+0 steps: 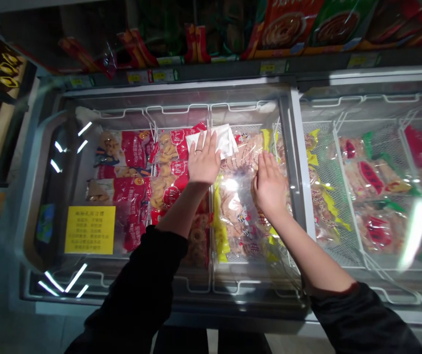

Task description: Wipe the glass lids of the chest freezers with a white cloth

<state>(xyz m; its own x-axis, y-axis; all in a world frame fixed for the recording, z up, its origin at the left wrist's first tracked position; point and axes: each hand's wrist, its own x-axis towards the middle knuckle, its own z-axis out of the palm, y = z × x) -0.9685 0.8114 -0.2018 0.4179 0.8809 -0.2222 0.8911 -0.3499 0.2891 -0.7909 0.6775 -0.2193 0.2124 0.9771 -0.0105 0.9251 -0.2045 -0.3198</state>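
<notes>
- Shop freezers fill the view: one freezer chest [34, 196] sits straight ahead and a second freezer [380, 83] adjoins it on the right, both under glass.
- Above their far edge runs a shelf [233, 66] with price tags along its front and red and green packets stacked on it.
- A glass lid [122, 103] covers the near chest; ceiling lights reflect in it as white streaks near its left edge and near-left corner.
- The left hand [204, 160] lies flat on this lid towards its far edge, fingers spread a little, pressing on a white cloth [226, 140] that sticks out past the fingertips to the right. A ring [198, 150] shows on one finger.
- The right hand [269, 183] is also flat on the glass, fingers straight and close together, near the lid's right edge and gripping nothing.
- The two hands are apart, with bare glass between them; both arms wear black sleeves [148, 275].
- Under the glass, wire baskets [181, 109] hold red packets [133, 147] on the left and clear bags with yellow edges [238, 221] below the hands.
- A yellow notice [90, 229] with printed text is stuck near the lid's near-left corner.
</notes>
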